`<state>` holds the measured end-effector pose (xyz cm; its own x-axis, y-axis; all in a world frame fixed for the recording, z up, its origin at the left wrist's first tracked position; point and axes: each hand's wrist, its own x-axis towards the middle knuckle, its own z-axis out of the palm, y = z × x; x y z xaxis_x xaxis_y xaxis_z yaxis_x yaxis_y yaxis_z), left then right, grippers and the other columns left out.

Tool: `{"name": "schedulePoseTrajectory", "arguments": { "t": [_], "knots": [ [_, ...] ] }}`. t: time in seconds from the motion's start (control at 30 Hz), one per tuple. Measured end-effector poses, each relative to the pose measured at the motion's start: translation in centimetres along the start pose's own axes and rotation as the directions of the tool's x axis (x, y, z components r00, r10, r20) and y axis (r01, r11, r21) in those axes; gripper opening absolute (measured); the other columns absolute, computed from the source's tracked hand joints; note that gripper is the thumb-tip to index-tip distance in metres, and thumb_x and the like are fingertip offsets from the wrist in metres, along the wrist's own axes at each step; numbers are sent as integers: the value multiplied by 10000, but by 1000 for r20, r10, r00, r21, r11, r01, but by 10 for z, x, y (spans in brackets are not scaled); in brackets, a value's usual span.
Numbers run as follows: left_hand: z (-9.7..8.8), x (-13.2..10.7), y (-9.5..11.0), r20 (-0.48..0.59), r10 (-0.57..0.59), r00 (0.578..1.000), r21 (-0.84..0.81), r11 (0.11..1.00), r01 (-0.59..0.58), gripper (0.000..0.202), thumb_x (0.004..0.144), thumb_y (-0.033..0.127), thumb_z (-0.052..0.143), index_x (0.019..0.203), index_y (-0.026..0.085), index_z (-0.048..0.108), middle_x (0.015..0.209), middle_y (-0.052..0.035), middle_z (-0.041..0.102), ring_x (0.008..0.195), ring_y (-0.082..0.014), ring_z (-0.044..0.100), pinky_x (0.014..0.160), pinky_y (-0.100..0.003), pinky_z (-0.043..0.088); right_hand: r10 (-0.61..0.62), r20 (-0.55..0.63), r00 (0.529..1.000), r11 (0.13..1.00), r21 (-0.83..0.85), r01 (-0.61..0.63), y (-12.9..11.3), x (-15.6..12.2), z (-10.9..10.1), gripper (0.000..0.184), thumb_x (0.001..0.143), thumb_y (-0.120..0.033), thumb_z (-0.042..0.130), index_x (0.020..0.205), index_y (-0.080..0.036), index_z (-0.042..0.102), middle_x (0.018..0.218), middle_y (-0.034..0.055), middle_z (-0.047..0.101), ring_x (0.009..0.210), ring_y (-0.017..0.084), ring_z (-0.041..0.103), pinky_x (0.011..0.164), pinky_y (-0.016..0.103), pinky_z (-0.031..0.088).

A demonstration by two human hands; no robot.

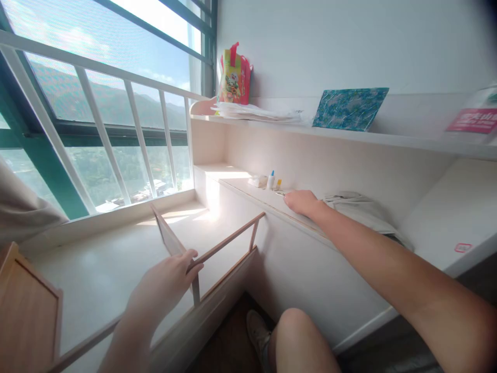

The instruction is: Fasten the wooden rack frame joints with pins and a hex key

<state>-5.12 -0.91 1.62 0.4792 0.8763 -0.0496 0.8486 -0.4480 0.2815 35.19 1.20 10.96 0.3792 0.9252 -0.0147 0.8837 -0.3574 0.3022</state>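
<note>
My left hand (pixel 165 285) grips the upper corner of a light wooden frame (pixel 229 241) that rests on the wide window sill (pixel 101 269), its fingers closed round the rail and a thin panel (pixel 167 237). My right hand (pixel 303 201) reaches out along the lower shelf (pixel 248 189), fingers curled down on the shelf edge close to some small items; whether it holds any of them is hidden. Just beyond its fingertips stand small bottles (pixel 271 180) and a white object (pixel 257 181).
A folded grey cloth (pixel 361 207) lies on the lower shelf. The upper shelf carries a colourful bag (pixel 234 75), papers (pixel 256 111) and a blue patterned board (pixel 348 108). A wooden panel (pixel 27 305) is at lower left. White window bars (pixel 104 119) run behind. My knee (pixel 298 336).
</note>
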Motion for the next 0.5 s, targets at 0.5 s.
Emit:
{"name": "schedulePoseTrajectory", "arguments": {
  "t": [0.5],
  "knots": [
    [-3, 0, 4, 19, -16, 1000, -44, 999, 17, 366, 1002, 407, 348, 1204, 264, 618, 1164, -115, 750, 1094, -312, 711, 863, -426, 507, 3, 95, 996, 999, -37, 1, 21, 71, 10, 281, 880, -122, 599, 1101, -176, 765, 1227, 178, 734, 1120, 313, 685, 959, 439, 511]
  ]
}}
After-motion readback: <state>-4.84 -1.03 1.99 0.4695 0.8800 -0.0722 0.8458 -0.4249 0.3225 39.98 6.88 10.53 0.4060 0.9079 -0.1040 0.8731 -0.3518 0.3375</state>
